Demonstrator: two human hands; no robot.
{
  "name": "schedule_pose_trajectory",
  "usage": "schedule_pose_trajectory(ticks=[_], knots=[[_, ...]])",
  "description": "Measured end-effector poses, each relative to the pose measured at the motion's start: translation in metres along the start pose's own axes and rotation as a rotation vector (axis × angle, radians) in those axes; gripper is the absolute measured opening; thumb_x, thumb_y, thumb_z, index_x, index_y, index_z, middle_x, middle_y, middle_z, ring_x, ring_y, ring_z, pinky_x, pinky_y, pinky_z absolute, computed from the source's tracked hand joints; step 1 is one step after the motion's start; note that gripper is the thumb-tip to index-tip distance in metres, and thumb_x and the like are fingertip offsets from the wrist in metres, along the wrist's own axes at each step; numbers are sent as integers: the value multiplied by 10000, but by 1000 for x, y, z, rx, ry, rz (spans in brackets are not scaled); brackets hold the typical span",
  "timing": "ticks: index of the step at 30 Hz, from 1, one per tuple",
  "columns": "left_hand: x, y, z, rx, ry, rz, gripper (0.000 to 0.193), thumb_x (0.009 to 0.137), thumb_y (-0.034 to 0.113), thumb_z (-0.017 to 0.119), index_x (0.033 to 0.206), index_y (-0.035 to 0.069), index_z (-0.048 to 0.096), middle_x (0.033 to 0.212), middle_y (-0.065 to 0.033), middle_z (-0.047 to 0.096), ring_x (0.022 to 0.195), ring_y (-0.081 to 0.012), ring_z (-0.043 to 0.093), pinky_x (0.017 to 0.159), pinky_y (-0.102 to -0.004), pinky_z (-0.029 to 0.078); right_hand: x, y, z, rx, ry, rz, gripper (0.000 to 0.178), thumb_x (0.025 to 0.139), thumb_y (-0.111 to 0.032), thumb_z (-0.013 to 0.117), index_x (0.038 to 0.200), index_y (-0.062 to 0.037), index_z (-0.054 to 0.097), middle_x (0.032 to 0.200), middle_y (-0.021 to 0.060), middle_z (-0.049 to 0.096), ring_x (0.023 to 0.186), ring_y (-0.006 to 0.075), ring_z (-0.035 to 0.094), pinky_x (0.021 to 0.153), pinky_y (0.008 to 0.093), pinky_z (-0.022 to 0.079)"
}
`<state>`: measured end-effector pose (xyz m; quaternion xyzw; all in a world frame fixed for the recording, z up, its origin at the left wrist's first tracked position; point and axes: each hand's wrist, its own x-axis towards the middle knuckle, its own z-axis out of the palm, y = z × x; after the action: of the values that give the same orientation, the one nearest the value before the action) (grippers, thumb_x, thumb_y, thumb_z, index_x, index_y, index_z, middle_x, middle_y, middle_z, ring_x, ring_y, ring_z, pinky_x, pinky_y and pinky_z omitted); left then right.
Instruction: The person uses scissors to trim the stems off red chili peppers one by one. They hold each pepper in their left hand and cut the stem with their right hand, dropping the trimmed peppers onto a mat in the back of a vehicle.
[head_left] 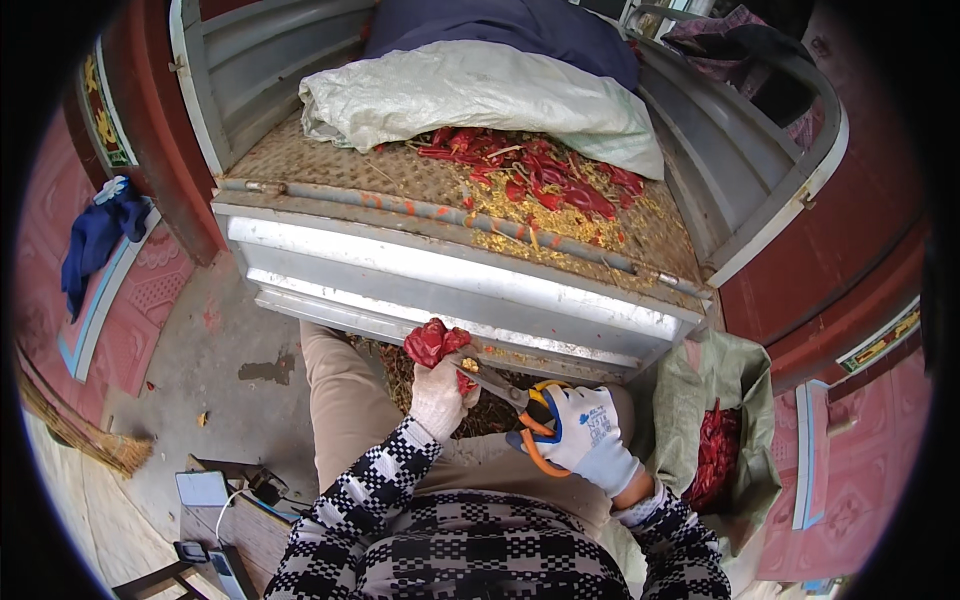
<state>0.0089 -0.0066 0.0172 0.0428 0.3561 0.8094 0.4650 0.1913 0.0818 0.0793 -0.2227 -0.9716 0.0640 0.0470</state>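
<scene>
My left hand [440, 402], in an off-white knit glove, is closed around a bunch of dried red chili peppers [428, 341] that sticks out above the fingers. My right hand [592, 430] wears a white glove with blue trim and grips a pair of scissors [500, 386] with orange handles. The scissor blades reach left to the peppers, just beside my left fingers. A small yellow bit, seemingly seeds, shows by the blade tip. Below both hands, between my knees, lies a dark heap of brownish-red scraps [478, 415], partly hidden by my arms.
Ahead stands a grey metal cart bed [440, 262] with loose chili peppers [560, 185] and yellow seeds under a white woven sack [480, 100]. A green sack [675, 410] of red peppers is at my right. A broom [115, 450] and a small table [215, 530] are to the left.
</scene>
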Motion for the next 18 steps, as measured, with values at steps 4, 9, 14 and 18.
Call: schedule_pose_trajectory(ticks=[4,9,14,18], knots=[[1,1,-3,74,36,9,63,919,111,531,889,72,570,580,8,456,408,-114,403,363,-252,249,-5,5,0,122,2,-3,582,757,-510,743,1040,-18,616,732,162,663,651,335,650,632,404,488],[1,-1,1,-21,72,-78,52,907,105,541,887,59,555,559,-13,444,368,-125,379,337,-267,236,-16,-3,-2,450,-101,137,419,802,-408,745,950,-33,628,742,182,638,651,383,610,574,407,478],[6,-5,-5,-28,-23,-74,59,880,107,551,877,50,540,518,-26,412,334,-136,332,333,-281,218,-19,2,-11,532,-100,257,366,826,-401,721,943,-63,644,808,156,678,727,370,652,614,403,504],[9,-8,-8,18,21,-21,74,854,117,573,864,47,553,518,-33,423,331,-141,326,336,-279,218,-1,41,-44,362,157,308,386,826,-427,683,967,-68,667,862,156,688,791,350,662,672,398,509]])
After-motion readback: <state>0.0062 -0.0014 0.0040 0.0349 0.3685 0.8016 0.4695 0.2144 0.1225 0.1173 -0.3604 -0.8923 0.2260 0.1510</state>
